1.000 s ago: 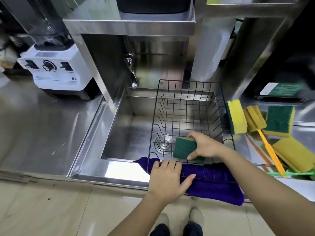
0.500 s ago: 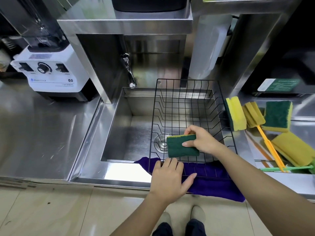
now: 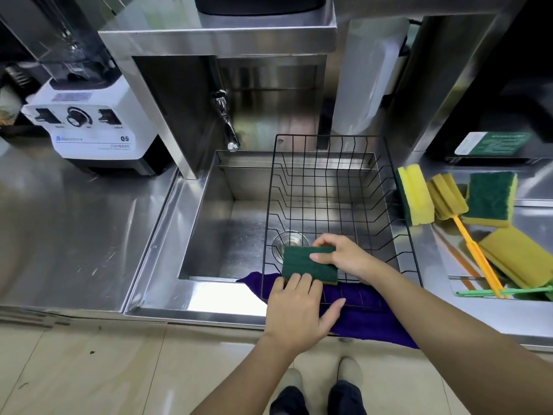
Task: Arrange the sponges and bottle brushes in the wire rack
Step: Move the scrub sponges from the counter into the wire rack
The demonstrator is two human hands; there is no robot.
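The right hand (image 3: pixel 344 256) grips a green-faced sponge (image 3: pixel 308 265), now tipped upright on edge at the near end of the black wire rack (image 3: pixel 329 151). The left hand (image 3: pixel 299 313) rests flat on the near rim, grasping nothing. Other sponges wait right, unplaced.
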